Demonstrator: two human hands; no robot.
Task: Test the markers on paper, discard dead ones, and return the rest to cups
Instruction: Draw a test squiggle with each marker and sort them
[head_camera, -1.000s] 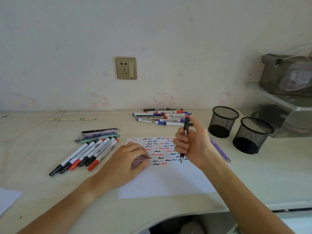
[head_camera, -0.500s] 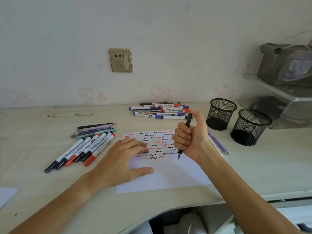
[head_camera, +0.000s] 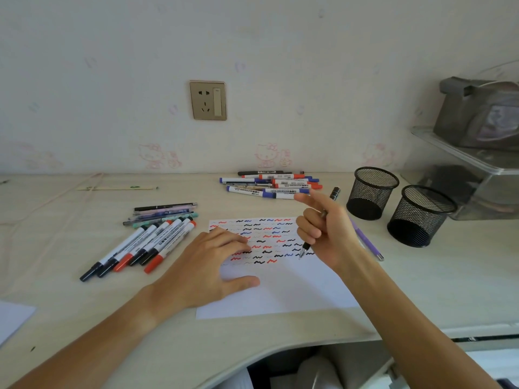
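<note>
Gripped black pen in right hand, index finger now extended, tip lowered to paper on worktop. Left hand flat, pinning sheet. Judged: test stroke imminent.

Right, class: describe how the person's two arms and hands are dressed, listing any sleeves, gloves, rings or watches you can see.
Both forearms are bare to the frame edge, with no sleeves showing. The left hand and right hand wear no gloves, and no rings, watch or wristband are visible.
</note>
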